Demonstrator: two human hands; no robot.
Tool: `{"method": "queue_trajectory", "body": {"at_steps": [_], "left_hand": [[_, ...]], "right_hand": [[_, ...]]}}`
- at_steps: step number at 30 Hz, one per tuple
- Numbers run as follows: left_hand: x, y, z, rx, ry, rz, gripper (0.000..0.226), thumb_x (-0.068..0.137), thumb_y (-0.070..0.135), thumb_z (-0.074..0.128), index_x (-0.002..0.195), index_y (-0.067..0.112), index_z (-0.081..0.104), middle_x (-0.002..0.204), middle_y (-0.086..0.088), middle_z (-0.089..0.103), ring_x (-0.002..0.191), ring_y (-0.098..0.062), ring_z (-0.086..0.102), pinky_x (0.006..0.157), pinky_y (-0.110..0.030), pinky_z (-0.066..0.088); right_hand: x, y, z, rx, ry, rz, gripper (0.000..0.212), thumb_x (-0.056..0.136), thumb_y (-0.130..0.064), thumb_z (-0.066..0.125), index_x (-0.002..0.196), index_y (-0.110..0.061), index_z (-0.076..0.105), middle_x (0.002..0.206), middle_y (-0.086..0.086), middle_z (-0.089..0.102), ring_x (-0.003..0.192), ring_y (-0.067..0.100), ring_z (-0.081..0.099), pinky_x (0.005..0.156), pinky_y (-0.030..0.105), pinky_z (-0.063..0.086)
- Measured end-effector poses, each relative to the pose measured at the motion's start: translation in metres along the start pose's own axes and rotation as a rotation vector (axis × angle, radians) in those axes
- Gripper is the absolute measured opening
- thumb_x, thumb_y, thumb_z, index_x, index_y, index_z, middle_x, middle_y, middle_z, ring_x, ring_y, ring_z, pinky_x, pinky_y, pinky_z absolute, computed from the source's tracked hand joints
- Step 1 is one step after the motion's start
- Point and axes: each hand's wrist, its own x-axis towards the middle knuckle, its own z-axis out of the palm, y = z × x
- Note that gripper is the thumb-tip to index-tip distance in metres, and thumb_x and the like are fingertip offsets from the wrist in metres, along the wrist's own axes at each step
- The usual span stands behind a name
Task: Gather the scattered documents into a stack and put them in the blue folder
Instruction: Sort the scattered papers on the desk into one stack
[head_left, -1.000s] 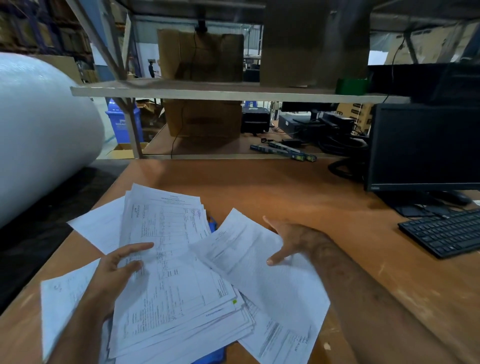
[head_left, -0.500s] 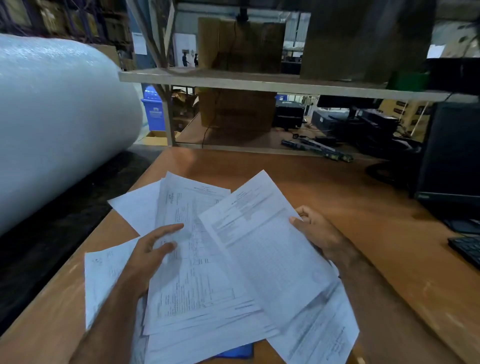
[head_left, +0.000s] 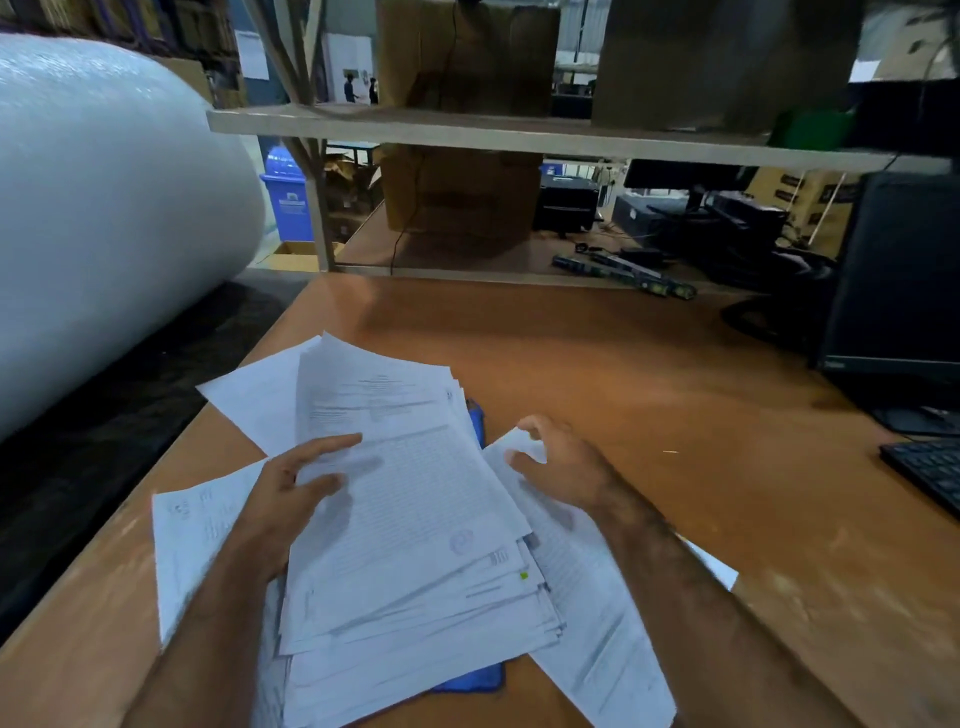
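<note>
Stack (head_left: 415, 525): a loose, fanned pile of printed sheets, lower centre of the frame, lying on the table, edges not squared.
Folder (head_left: 475, 678): blue, under the stack; only a corner shows below the pile and a strip (head_left: 477, 423) at its upper right edge.
Loose sheets: one (head_left: 254, 400) pokes out to the upper left of the stack; one (head_left: 192, 545) lies at the lower left, partly under the left forearm; one (head_left: 597, 623) lies at the right, running under the right forearm toward the bottom edge.
Left hand (head_left: 291, 493): rests on the left side of the stack, fingers (head_left: 332, 447) straight and spread, flat on the top sheet.
Right hand (head_left: 566, 467): just right of the stack, fingers curled, pinching the upper corner of the right sheet (head_left: 524, 441), which is lifted a little.
Table (head_left: 649, 395): brown wood, filling the middle and right of the frame.
Keyboard (head_left: 930, 473): black, right edge of the frame.
Monitor (head_left: 898, 280): dark screen, right, above the keyboard.
Shelf (head_left: 467, 130): pale board across the top, cardboard boxes on and below it.
Roll (head_left: 104, 208): big white roll, left of the frame.
Bin (head_left: 285, 197): blue, behind the roll, upper left.
</note>
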Motion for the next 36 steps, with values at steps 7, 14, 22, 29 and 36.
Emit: {"method": "queue_trajectory", "body": {"at_steps": [7,14,22,29,36], "left_hand": [[0.001,0.0,-0.001,-0.192,-0.013,-0.089,0.043,0.093,-0.01,0.058,0.115,0.022,0.078,0.131,0.015,0.066,0.124,-0.022,0.059,0.096,-0.041,0.053],[0.002,0.0,-0.002,-0.18,-0.01,-0.093,0.041,0.093,-0.009,0.059,0.113,0.021,0.078,0.137,0.008,0.062,0.128,-0.028,0.055,0.105,-0.05,0.05],[0.009,-0.008,-0.005,-0.196,0.017,-0.064,0.043,0.089,-0.01,0.061,0.113,0.022,0.078,0.135,0.008,0.064,0.129,-0.027,0.054,0.108,-0.055,0.047],[0.012,-0.01,-0.004,-0.174,0.018,-0.067,0.036,0.092,-0.007,0.062,0.112,0.017,0.078,0.132,0.01,0.064,0.126,-0.026,0.053,0.105,-0.054,0.048],[0.009,-0.011,-0.003,-0.201,0.006,-0.082,0.034,0.092,-0.008,0.061,0.109,0.017,0.079,0.132,0.008,0.064,0.125,-0.026,0.054,0.102,-0.052,0.049]], "right_hand": [[-0.025,0.033,-0.025,-0.326,-0.122,0.209,0.094,0.06,-0.077,0.076,0.137,-0.031,0.048,0.139,0.0,0.053,0.129,0.027,0.048,0.103,0.043,0.044],[-0.02,0.03,-0.033,-0.128,-0.073,0.355,0.036,0.082,-0.032,0.081,0.106,-0.01,0.065,0.101,0.004,0.07,0.084,0.022,0.067,0.06,0.034,0.054],[-0.002,0.04,-0.085,-0.321,0.045,0.229,0.027,0.092,0.0,0.051,0.107,-0.02,0.058,0.104,0.009,0.069,0.085,0.028,0.074,0.073,0.035,0.058],[0.034,0.012,-0.101,-0.577,0.071,-0.17,0.035,0.086,0.003,0.051,0.116,-0.015,0.055,0.122,0.009,0.053,0.116,0.03,0.05,0.095,0.041,0.049],[0.017,0.024,0.017,-0.328,-0.155,-0.058,0.06,0.107,-0.052,0.028,0.161,-0.04,0.005,0.171,-0.01,0.0,0.158,0.021,0.002,0.121,0.063,0.002]]}}
